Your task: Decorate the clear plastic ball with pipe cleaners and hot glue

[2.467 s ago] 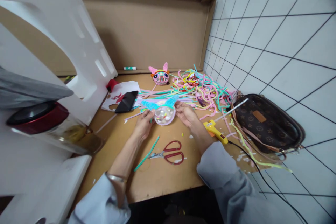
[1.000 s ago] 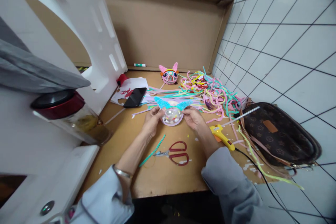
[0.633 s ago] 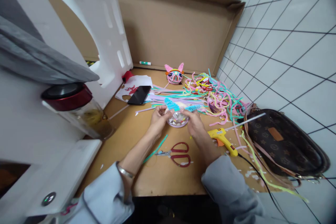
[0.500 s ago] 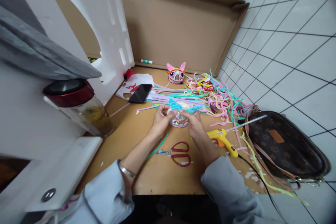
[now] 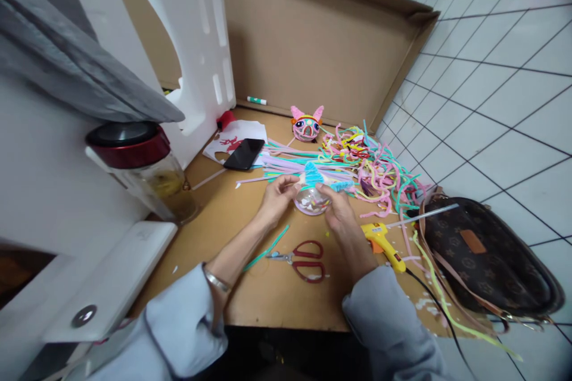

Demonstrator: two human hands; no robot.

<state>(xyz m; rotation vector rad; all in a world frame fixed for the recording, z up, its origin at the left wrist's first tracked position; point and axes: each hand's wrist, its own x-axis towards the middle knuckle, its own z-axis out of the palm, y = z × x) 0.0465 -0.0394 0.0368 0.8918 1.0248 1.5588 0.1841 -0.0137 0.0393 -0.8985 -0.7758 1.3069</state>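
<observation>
Between my hands is a small clear dome-shaped craft piece (image 5: 309, 205) with bright bits showing inside and blue fuzzy ear shapes (image 5: 313, 174) on top. My left hand (image 5: 277, 197) pinches its left edge with thumb and fingertips. My right hand (image 5: 338, 205) is wrapped round its right side, the thumb on the upper front. Some of the right fingers are hidden behind the piece. Nearer to me lie red-handled scissors (image 5: 307, 261) with their handles to the right, beside a green pipe cleaner (image 5: 267, 249). A yellow glue gun (image 5: 383, 244) lies to the right of my right hand.
Behind my hands spread straight pipe cleaners (image 5: 295, 165) and a tangled heap of them (image 5: 379, 169). A pink-eared animal-face craft (image 5: 306, 126) stands at the back. A black phone (image 5: 244, 154) and a glass bottle (image 5: 154, 181) are left, a brown handbag (image 5: 487, 256) right.
The craft piece has turned in my hands, so one blue ear now stands upright and more of the clear dome shows. The camera view has shifted slightly.
</observation>
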